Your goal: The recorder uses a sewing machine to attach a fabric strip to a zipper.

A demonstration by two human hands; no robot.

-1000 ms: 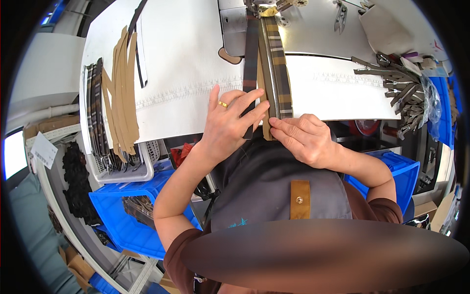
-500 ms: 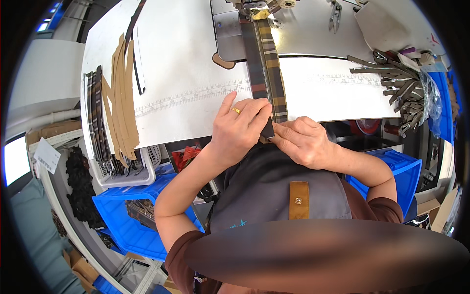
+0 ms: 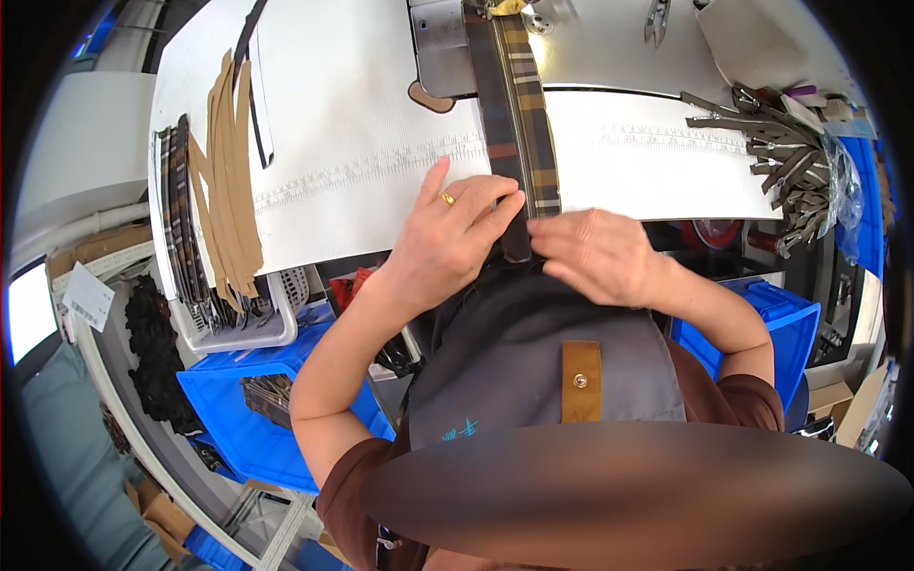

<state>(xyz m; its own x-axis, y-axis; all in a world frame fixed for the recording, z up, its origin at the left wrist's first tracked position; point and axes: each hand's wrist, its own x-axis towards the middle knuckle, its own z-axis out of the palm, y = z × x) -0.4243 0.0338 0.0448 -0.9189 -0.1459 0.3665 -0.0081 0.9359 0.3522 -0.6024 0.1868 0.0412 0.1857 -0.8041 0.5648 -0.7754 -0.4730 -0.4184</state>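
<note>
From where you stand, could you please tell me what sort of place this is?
Probably a sewing workshop: what looks like a sewing machine, a plaid strip with a zipper, and a heap of zippers.

A white table (image 3: 343,105) spanned the upper view, brightly lit. To its left stood a pale grey panel (image 3: 100,128), with a white pipe (image 3: 100,226) running below. A glowing white rectangle (image 3: 30,314), either a window or a screen, shone at the far left. Lower down, cardboard boxes (image 3: 164,519) sat near a pale metal frame (image 3: 284,535).
</note>
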